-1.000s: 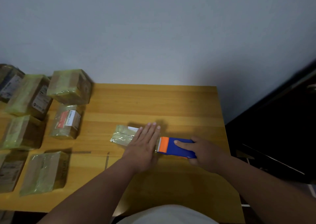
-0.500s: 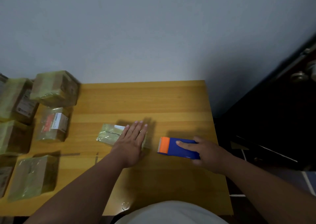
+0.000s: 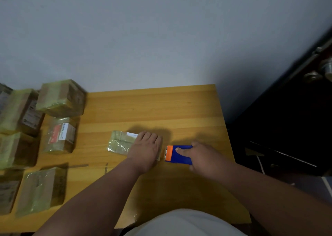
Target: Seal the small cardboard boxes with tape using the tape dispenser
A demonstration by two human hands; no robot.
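Item: small cardboard box (image 3: pixel 121 143), tape-wrapped, white label on top, lay flat at centre frame on the wooden bench (image 3: pixel 152 108). Left hand (image 3: pixel 146 150) rested palm-down on its right end, fingers straight and together, gripping nothing. Item: tape dispenser (image 3: pixel 177 154), blue body, orange cutter end toward the box, just beside it at centre right. Right hand (image 3: pixel 203 157) held the dispenser, forefinger laid along its top, remaining fingers curled round the body. Stock: six or more taped boxes (image 3: pixel 61 99) grouped at left edge of frame.
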